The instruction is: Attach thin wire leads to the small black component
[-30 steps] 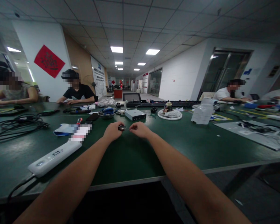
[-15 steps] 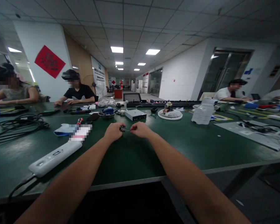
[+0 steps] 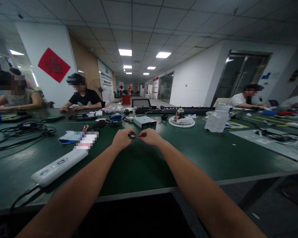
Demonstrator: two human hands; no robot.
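Note:
Just above the green table, my left hand (image 3: 121, 138) has its fingers closed round a small dark, shiny cylindrical part (image 3: 132, 135), whose exact kind I cannot make out. From the part's right end a thin metal rod (image 3: 137, 137) runs toward my right hand (image 3: 150, 137). The right fingertips pinch the rod's end; whether the rod is fixed to the part is too small to tell. Beyond my hands lies a silver optical drive (image 3: 144, 122). To its right is a white fan grille (image 3: 181, 121) with a motor standing on it.
On the left lie a white power strip (image 3: 61, 168), coiled black cables (image 3: 24, 130) and a red-handled tool (image 3: 85, 128). A bowl (image 3: 114, 120) holds blue stuff. White wrapped packaging (image 3: 217, 119) and a grey panel with wiring (image 3: 265, 140) are on the right. Several people sit around the table.
The small part has turned slightly between my fingers and shows more of its shiny side. Less of the rod shows between my hands, which otherwise stay in nearly the same place.

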